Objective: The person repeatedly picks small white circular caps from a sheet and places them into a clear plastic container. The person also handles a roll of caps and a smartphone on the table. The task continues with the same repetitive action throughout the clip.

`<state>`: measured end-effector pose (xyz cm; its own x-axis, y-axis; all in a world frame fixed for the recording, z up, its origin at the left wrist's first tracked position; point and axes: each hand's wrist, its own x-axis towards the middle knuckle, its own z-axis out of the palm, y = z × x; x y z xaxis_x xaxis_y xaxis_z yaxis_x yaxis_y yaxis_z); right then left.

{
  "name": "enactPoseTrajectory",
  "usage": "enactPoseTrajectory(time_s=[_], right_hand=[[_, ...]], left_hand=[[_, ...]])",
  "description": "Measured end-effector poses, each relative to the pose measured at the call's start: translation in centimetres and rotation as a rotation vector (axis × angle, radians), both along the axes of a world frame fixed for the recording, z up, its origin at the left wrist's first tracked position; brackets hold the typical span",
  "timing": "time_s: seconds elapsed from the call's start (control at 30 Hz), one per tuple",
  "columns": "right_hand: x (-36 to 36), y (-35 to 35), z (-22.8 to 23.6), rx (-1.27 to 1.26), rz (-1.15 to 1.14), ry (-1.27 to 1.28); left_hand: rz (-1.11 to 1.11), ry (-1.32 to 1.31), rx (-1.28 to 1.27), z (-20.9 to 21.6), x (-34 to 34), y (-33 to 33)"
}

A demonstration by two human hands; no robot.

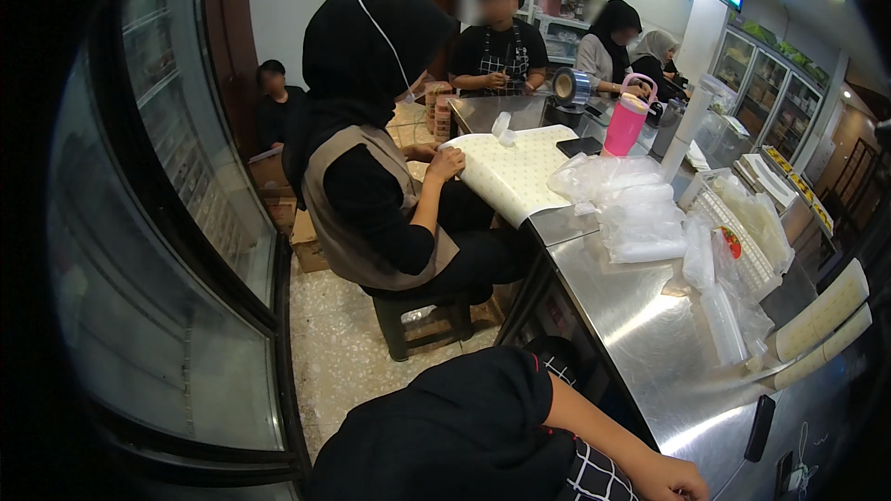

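My left arm reaches across the lower edge from a black sleeve, and my left hand (670,480) is by the near edge of the steel table (640,325). Its fingers curl downward and look closed; the frame's lower edge cuts them off, so what they hold, if anything, is hidden. My right hand is out of view. Beyond my hand on the table lie a black oblong object (760,429) and two curled strips of patterned paper (821,315). Farther off are clear plastic bags (640,223) and a white basket (742,237) holding more plastic.
A seated co-worker (371,167) rests both hands at the edge of a patterned sheet (510,162). Beyond are a phone (579,147), a pink tumbler (626,121) and a tape roll (571,85). Glass doors (186,315) line the left; several people are farther back.
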<state>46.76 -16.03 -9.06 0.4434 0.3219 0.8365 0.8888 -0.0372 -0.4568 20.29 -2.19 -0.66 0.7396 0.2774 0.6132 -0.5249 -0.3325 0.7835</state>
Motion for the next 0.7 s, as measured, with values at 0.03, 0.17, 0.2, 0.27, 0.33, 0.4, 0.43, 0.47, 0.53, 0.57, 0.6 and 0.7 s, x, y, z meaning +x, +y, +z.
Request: enactPoseTrajectory(time_s=[0.03,0.17,0.2,0.27,0.33,0.4,0.43,0.47,0.53,0.57,0.6,0.7], right_hand=[[0.0,0.0,0.0,0.004,-0.004,-0.005],[0.2,-0.1,-0.1,0.018,-0.012,-0.029],[0.3,-0.2,-0.1,0.021,-0.013,-0.034],[0.4,-0.2,-0.1,0.025,-0.019,-0.044],[0.6,-0.2,-0.1,0.032,-0.025,-0.052],[0.8,-0.2,-0.1,0.041,-0.032,-0.06],[0.9,-0.3,-0.1,0.046,-0.036,-0.065],[1.0,-0.4,-0.1,0.049,-0.039,-0.07],[1.1,-0.6,0.0,0.047,-0.056,-0.083],[1.2,-0.8,0.0,0.046,-0.065,-0.091],[1.2,-0.9,0.0,0.048,-0.072,-0.098],[1.5,-1.0,0.1,0.055,-0.08,-0.113]], left_hand=[[-0.011,0.007,0.013,0.0,0.0,0.0],[-0.034,-0.025,0.013,-0.1,0.3,-0.3],[-0.024,-0.016,0.022,-0.2,0.3,-0.3],[-0.008,0.005,0.041,-0.2,0.3,-0.3],[-0.001,-0.014,0.048,-0.2,0.4,-0.3],[-0.012,-0.014,0.053,-0.1,0.4,-0.2],[-0.026,-0.005,0.053,0.0,0.4,-0.2],[-0.039,0.003,0.052,0.0,0.4,-0.2],[-0.029,-0.011,0.064,0.2,0.2,-0.4],[-0.025,-0.02,0.071,0.2,0.1,-0.5],[-0.033,-0.05,0.069,0.3,0.0,-0.6],[-0.019,-0.13,0.092,0.6,-0.2,-0.7]])
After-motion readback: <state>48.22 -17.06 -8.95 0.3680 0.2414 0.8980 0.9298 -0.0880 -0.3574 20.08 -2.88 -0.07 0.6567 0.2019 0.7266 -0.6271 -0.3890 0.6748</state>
